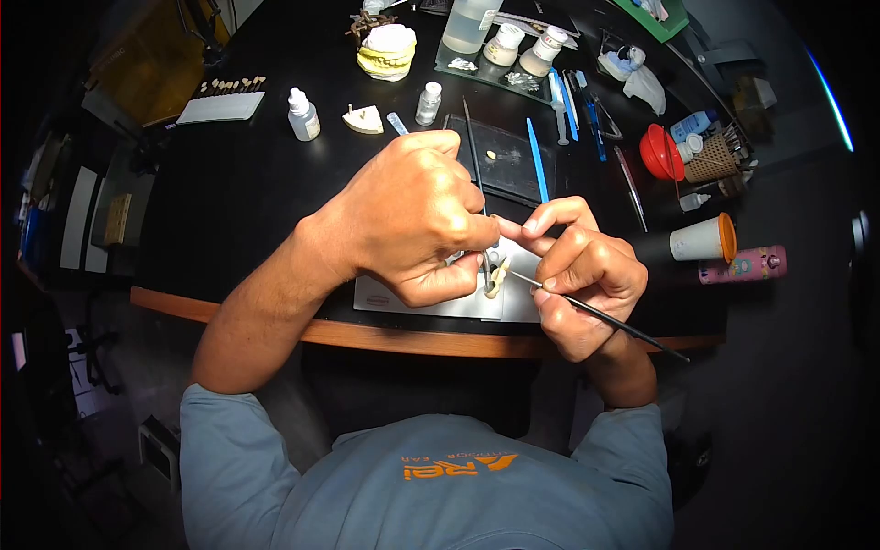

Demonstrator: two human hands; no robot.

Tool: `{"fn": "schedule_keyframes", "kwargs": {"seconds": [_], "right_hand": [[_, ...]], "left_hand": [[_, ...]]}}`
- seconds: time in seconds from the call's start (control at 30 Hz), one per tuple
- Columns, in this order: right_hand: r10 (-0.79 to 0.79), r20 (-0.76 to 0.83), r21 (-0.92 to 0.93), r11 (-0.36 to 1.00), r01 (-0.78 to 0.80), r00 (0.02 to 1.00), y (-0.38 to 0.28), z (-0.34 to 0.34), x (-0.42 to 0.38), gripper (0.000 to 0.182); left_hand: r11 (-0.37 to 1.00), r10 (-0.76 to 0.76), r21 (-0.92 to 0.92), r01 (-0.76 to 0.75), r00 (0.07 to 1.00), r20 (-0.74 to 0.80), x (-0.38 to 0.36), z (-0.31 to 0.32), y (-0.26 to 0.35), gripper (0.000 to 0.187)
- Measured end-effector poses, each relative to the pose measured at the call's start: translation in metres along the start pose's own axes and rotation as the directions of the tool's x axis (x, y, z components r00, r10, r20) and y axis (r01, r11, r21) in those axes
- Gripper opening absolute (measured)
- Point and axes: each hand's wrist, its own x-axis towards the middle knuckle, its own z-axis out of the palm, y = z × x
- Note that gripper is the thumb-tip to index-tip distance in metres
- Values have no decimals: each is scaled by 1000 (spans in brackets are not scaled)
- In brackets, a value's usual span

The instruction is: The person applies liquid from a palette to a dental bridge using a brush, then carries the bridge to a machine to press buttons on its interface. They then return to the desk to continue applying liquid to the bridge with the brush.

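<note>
My left hand (417, 220) is closed around a thin metal tool (488, 271), whose lower end meets a small cream-coloured piece (498, 278). Pinched in my right hand (591, 270) is a slim black-handled brush or instrument (623, 326), its fine tip pointing left at the small piece. The fingertips of both hands come close together just above it. Under the hands lies a light grey sheet or plate (412, 301) by the table's front edge. What my left fingers hide inside the fist is not visible.
Behind my hands lies a dark tray (509, 170) with a small tooth-like piece (491, 155). A dropper bottle (303, 116), a plaster model (364, 120) and a glass vial (428, 104) stand further left. At right are a blue tool (535, 158), a red bowl (659, 152) and a white cup (697, 241).
</note>
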Motion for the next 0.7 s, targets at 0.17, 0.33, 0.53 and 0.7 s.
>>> {"fn": "schedule_keyframes", "kwargs": {"seconds": [0.17,0.33,0.53,0.7], "right_hand": [[0,-4,-24,1000,0,1000,0,0,0,8],[-37,-31,-45,998,35,999,-2,1,-1,10],[-124,-15,-125,985,121,992,-7,-1,-2,16],[-165,5,-168,972,164,986,-7,0,-1,18]], "left_hand": [[1000,6,11,-6,1000,3,0,0,-1,17],[1000,-5,6,5,1000,5,-1,0,-2,20],[1000,13,-22,-13,999,-31,-2,1,-6,38],[999,4,-33,-5,1000,-21,0,-1,-4,36]]}}
